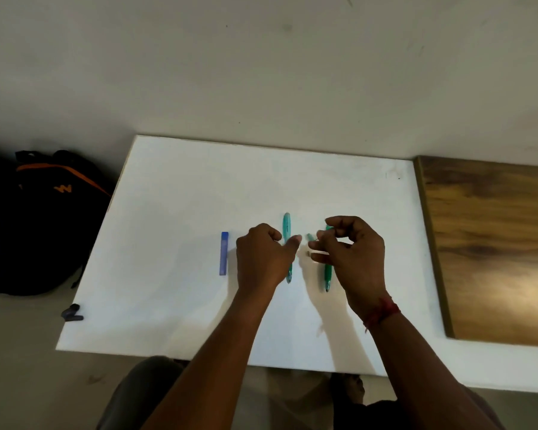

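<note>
By the near left corner of the counter point(168, 187) lies a small dark object point(72, 313) we cannot identify. Mid-counter, our left hand point(263, 259) curls over the teal pen point(287, 226), and we cannot tell whether it grips anything. Our right hand point(353, 252) pinches a small, blurred teal piece point(310, 237) and hides much of the green pen point(327, 276). A blue case point(224, 253) lies just left. A black backpack point(38, 218) sits past the left edge, and a wooden board point(494, 249) adjoins the right.

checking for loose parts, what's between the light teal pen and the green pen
In the head view, a small teal piece pinched by the right hand, with the thumb tip of the left hand beside it; otherwise bare white board.
</note>
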